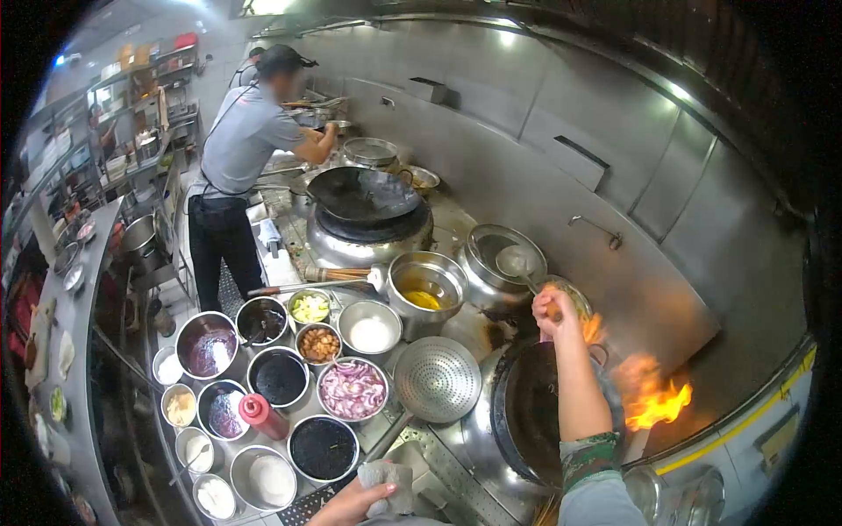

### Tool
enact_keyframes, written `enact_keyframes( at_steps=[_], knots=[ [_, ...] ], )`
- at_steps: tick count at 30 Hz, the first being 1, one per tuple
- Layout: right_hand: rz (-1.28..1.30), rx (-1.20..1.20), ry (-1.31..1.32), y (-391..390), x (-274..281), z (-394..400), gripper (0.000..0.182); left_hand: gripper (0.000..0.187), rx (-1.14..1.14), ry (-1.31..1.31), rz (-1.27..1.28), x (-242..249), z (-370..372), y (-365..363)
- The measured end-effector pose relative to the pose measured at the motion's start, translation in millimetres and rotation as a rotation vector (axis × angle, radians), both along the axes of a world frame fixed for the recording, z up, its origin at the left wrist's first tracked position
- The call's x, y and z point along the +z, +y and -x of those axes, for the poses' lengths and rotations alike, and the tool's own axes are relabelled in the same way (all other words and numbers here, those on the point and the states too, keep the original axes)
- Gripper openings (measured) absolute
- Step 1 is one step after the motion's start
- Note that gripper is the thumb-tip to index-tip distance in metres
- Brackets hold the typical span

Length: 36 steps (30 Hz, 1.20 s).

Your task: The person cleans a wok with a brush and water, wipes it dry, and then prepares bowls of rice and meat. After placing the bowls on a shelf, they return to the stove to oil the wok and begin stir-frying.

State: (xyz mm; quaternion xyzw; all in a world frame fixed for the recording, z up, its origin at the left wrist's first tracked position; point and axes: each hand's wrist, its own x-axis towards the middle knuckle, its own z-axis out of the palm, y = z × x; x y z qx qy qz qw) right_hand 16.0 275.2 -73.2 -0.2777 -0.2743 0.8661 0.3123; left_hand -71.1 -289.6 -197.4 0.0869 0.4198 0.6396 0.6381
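My right hand (pixel 553 309) is closed around the handle of a ladle, and the ladle's bowl (pixel 516 260) is over a steel pot (pixel 484 273) behind the stove. The right forearm reaches across a dark wok (pixel 533 421) on its burner. Flames (pixel 653 399) rise at the wok's right side. Low in the view, my left hand (pixel 346 506) grips a folded grey cloth (pixel 390 486). Between the hands lies a round perforated strainer (pixel 437 379), its handle pointing down toward the cloth. What the wok holds is mostly hidden by my arm.
Left of me stand several steel containers, including sliced onions (pixel 353 390), dark sauce (pixel 279 377) and white powder (pixel 370 333), plus a red squeeze bottle (pixel 263 416). A pot of yellow oil (pixel 425 294) sits ahead. A co-worker (pixel 250 158) stands beyond another wok (pixel 364 195).
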Motion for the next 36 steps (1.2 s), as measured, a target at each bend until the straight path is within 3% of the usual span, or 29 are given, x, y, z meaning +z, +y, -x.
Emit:
enact_keyframes(
  at_steps=[1,4,8,11,14,15,19,23,26,27,30,31,33,36],
  knots=[
    [0.118,-0.014,0.213,0,6,-7,0.005,0.036,-0.049,0.043,0.136,7,-2,1],
    [0.325,0.036,0.471,-39,47,-34,0.006,0.058,-0.209,0.181,0.095,1,-2,30],
    [0.315,0.053,0.550,-91,65,-102,0.005,0.044,-0.282,0.433,-0.001,0,-8,57],
    [0.258,-0.005,0.475,-152,79,-158,0.009,0.043,-0.174,0.579,0.116,-64,-18,73],
    [0.180,-0.004,0.298,-204,84,-219,0.011,0.054,-0.093,0.699,0.175,-105,-15,81],
    [0.094,-0.104,0.187,-222,85,-237,0.016,0.054,-0.089,0.750,0.169,-113,-12,82],
    [-0.138,-0.327,-0.359,-284,96,-298,0.055,0.055,-0.128,0.901,0.159,-104,-10,87],
    [-0.236,-0.340,-0.671,-333,92,-359,0.070,0.057,-0.112,1.115,0.166,-101,-17,90],
    [-0.365,-0.295,-0.849,-373,76,-413,0.073,0.058,-0.110,1.056,0.245,-79,-28,94],
    [-0.407,-0.292,-0.971,-386,66,-435,0.070,0.060,-0.114,1.155,0.227,-111,-17,93],
    [-0.556,-0.506,-1.149,-431,34,-478,0.066,0.064,-0.118,1.109,0.247,-100,-23,91],
    [-0.762,-0.509,-1.365,-441,24,-493,0.066,0.072,-0.108,1.149,0.203,-111,-17,90],
    [-1.210,-0.494,-1.769,-455,5,-522,0.065,0.075,-0.163,1.231,0.218,-78,-29,88],
    [-1.000,-0.452,-1.922,-468,-26,-552,0.067,0.085,-0.235,1.383,0.235,-65,-33,89]
  ],
)
